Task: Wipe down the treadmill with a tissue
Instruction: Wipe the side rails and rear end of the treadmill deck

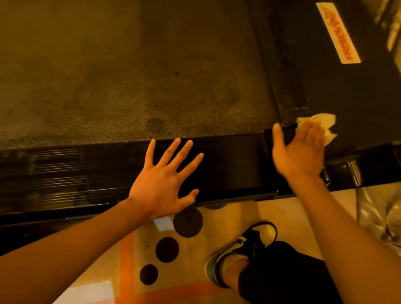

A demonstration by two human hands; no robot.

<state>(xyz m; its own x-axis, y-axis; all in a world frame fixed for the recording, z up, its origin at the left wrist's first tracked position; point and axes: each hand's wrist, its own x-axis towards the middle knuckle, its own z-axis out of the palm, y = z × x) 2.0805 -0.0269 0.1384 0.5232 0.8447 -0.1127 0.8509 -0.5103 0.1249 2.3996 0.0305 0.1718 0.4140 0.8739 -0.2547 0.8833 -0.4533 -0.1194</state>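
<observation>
Dim treadmill belt (106, 46), seemingly dusty.

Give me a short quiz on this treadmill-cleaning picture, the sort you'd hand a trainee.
1. True or false: the left hand has its fingers straight and spread and holds nothing.
2. Which hand has the tissue under its fingers? A) left B) right C) neither
3. Fill in: the sticker on the treadmill has ____ lettering.

Key: 1 true; 2 B, the right hand; 3 red.
</observation>
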